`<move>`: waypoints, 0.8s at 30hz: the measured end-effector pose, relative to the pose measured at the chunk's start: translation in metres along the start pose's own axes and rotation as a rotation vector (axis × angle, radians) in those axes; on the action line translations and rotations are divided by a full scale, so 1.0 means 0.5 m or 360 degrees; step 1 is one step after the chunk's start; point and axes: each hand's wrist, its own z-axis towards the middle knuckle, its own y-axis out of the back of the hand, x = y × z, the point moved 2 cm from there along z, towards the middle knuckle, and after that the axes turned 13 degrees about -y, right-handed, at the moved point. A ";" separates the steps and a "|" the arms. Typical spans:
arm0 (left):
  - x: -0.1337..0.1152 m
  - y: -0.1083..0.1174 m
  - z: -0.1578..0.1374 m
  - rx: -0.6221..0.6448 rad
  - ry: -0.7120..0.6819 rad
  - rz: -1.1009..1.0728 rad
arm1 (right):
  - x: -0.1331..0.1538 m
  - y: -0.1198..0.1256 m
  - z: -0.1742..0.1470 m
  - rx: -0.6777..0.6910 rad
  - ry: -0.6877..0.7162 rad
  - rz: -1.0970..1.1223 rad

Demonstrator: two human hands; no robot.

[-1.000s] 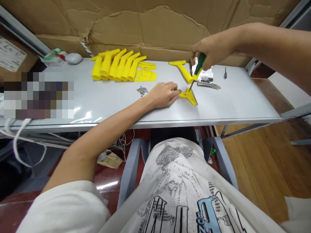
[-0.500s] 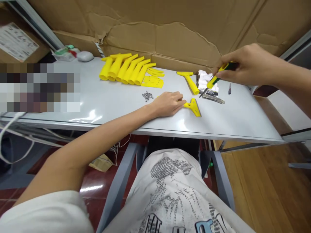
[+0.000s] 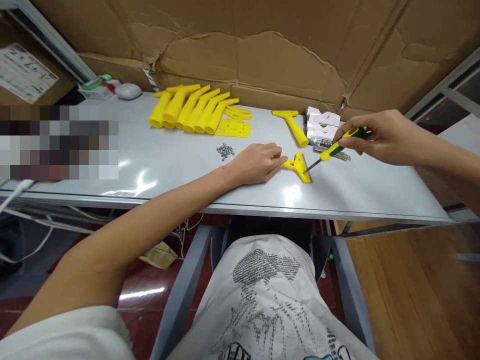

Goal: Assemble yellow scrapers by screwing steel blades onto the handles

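Observation:
My left hand [image 3: 260, 163] is closed around the handle of a yellow scraper [image 3: 300, 166] that lies on the table; most of the handle is hidden under the hand. In my right hand [image 3: 378, 135] is a yellow and green screwdriver [image 3: 332, 150], gripped by its handle. Its tip meets the scraper's head near the lower end. Another yellow scraper handle [image 3: 294, 127] lies just behind. To the left of it are a row of yellow handles [image 3: 191, 109], flat yellow plates [image 3: 234, 128] and a small heap of screws [image 3: 225, 151].
White blade boxes [image 3: 322, 122] and loose metal blades [image 3: 343, 156] sit behind the screwdriver. A grey computer mouse [image 3: 128, 91] and a clear tray [image 3: 96, 91] are at the back left. Cardboard [image 3: 270, 55] walls off the back of the table [image 3: 180, 167].
My right hand has come down and toward me, bringing the screwdriver tip from beside the blades onto the scraper's head. My left hand keeps its hold.

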 end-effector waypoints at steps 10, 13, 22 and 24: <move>-0.001 0.003 0.000 0.0008 0.0015 -0.0021 | -0.010 -0.006 -0.005 0.0052 -0.0016 -0.0015; -0.001 0.003 0.000 -0.0007 0.0008 -0.0019 | -0.003 -0.003 -0.012 0.0027 -0.0014 -0.0035; -0.002 0.003 0.000 0.0000 0.0001 0.0002 | 0.004 -0.002 -0.016 0.0042 -0.0049 -0.0026; -0.002 0.002 0.000 -0.0007 -0.0001 0.0000 | 0.007 0.000 -0.019 0.0046 -0.0020 -0.0026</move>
